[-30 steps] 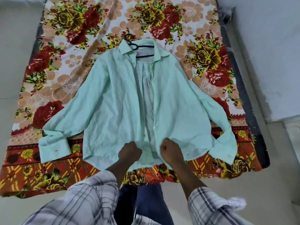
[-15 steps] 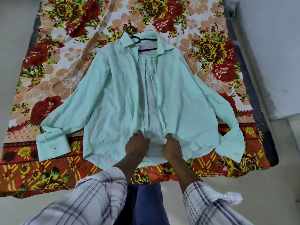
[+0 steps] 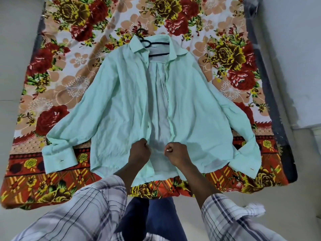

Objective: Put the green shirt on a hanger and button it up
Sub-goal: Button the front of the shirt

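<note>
green shirt (image 3: 121, 110) in left hand (image 3: 139, 152), right hand (image 3: 176, 153)

Floral bedsheet (image 3: 52, 94) over mattress (image 3: 271, 94), green shirt (image 3: 121, 110) spread flat — sleeves out

A pale mint-green cotton shirt (image 3: 121, 108) is seen on a black wire hanger (image 3: 157, 43); red, yellow and peach flowers are printed across the bedsheet (image 3: 69, 80).
</note>
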